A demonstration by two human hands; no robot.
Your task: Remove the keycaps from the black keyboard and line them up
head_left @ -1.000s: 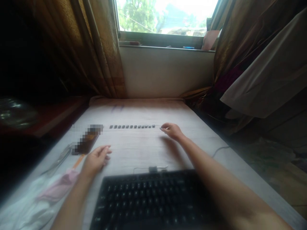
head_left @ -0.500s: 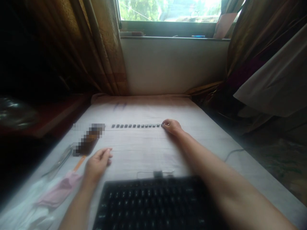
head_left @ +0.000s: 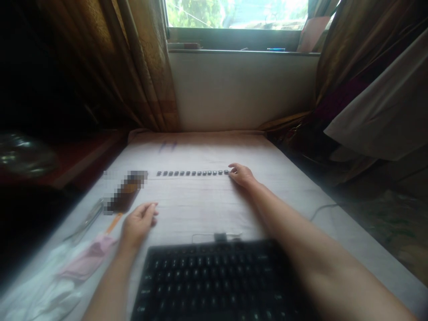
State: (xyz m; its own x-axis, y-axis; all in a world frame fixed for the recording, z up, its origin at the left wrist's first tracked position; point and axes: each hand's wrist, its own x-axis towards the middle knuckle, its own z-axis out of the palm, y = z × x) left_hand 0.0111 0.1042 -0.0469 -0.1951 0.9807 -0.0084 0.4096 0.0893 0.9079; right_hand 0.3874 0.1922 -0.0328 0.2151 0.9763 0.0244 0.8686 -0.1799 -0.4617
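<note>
- Head view: small dark pieces (head_left: 193,173) lie in a row on the white cloth (head_left: 197,200), beyond the keyboard (head_left: 214,276).
- Right hand (head_left: 241,174): grip slightly parted, just beside the row's right end.
- Left hand (head_left: 138,219): loosely curled; cannot tell whether it holds anything.

Gold curtain (head_left: 140,67) beside bright window (head_left: 197,14), blue object (head_left: 276,49) on sill (head_left: 224,51)

Light: daylight from the window (head_left: 237,15), with glare | Room sides: very dim | Shadow: soft, below the right hand (head_left: 242,174) | Keyboard (head_left: 207,281): blurred | Brown object (head_left: 127,201): partly pixelated | Edges: smeared, stretched
</note>
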